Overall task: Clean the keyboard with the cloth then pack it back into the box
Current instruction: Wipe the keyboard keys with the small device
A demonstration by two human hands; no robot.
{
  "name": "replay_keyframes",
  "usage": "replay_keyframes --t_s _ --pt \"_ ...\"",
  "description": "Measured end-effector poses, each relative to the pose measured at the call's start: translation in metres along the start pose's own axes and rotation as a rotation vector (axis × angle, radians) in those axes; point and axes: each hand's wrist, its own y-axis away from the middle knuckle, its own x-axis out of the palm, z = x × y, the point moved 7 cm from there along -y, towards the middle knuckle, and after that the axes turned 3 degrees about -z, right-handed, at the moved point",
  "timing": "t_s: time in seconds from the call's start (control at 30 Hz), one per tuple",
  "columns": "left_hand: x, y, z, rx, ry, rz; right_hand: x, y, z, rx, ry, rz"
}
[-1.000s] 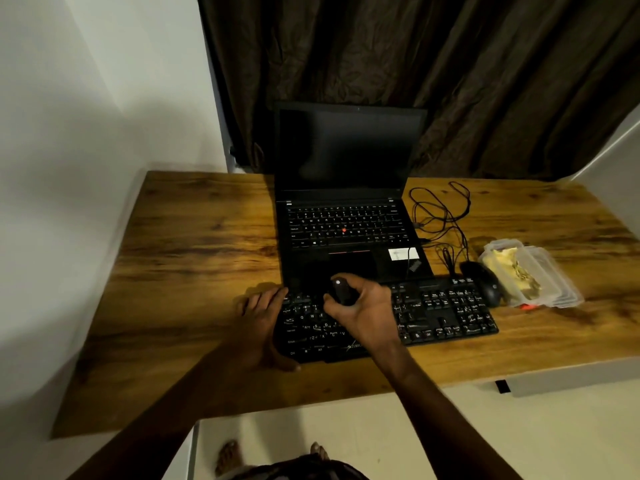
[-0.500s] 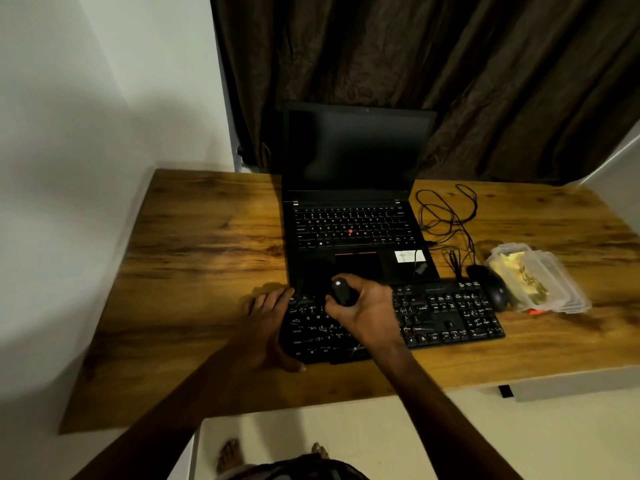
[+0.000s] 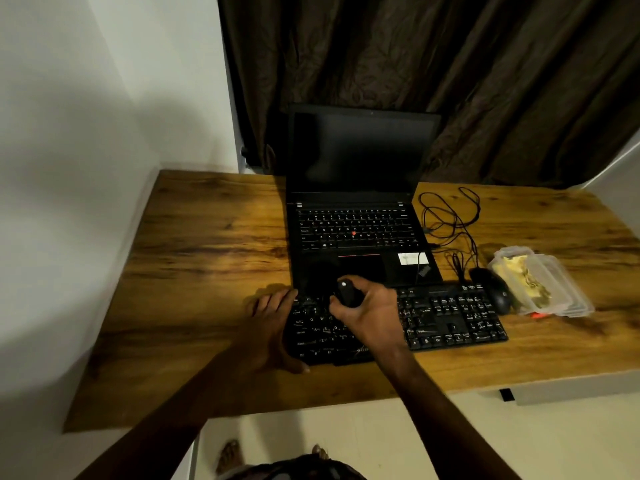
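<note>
Head view: a black keyboard (image 3: 450,317) lies on a wooden desk (image 3: 207,271), near the front edge.
Keyboard axis: its long side runs left to right, tilted a little so the right end sits farther back than the left; the key rows face the person.
Keyboard look: black body, black keys with pale legends, number block at the right end; the middle of it is hidden under the right hand.
Keyboard place: just in front of an open laptop (image 3: 356,230), its back edge touching or nearly touching the laptop's front edge.
Left hand (image 3: 270,323): laid flat at the keyboard's left end, fingers spread over the desk and the corner keys, thumb along the front edge, gripping nothing.
Right hand (image 3: 370,306): over the left-centre keys, fingers curled shut round a small dark object (image 3: 344,292) with a pale dot; what it is I cannot tell.
Right of keyboard: a black mouse (image 3: 493,287) just beside the far right corner, its tangled cable (image 3: 450,220) behind it.
Beyond mouse: a clear plastic container (image 3: 543,282) with yellowish contents.
Behind desk: a dark curtain (image 3: 415,64).
</note>
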Motion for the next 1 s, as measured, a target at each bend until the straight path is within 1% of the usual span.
replay_keyframes --t_s 0.1,0.2,0.27,0.37,0.5,0.63,0.77,0.9,1.0 --pt "0.004 -0.001 0.002 -0.038 -0.039 0.025 0.024 0.004 0.018 -0.036 -0.013 0.058" --pt "0.004 0.0 0.001 -0.021 0.004 0.006 0.043 0.008 0.029 -0.049 -0.075 0.126" --pt "0.004 0.001 0.003 -0.024 0.037 -0.004 0.039 0.007 0.026 -0.032 -0.087 0.104" --pt "0.007 -0.001 0.008 -0.032 0.088 -0.022 0.016 0.004 0.012 -0.002 -0.075 0.021" --pt "0.01 -0.002 0.011 -0.014 0.097 -0.024 0.004 0.007 0.009 -0.021 -0.035 -0.032" --pt "0.008 -0.001 0.012 0.0 0.083 -0.038 0.028 0.013 0.026 -0.062 -0.036 0.016" --pt "0.007 -0.001 0.012 0.024 0.103 -0.053 0.044 0.017 0.031 -0.054 -0.156 0.062" --pt "0.005 0.0 0.011 0.007 0.117 -0.037 0.027 0.013 0.02 0.0 -0.154 -0.015" --pt "0.004 0.001 0.009 0.002 0.127 -0.045 0.013 0.01 0.014 0.002 -0.091 -0.066"
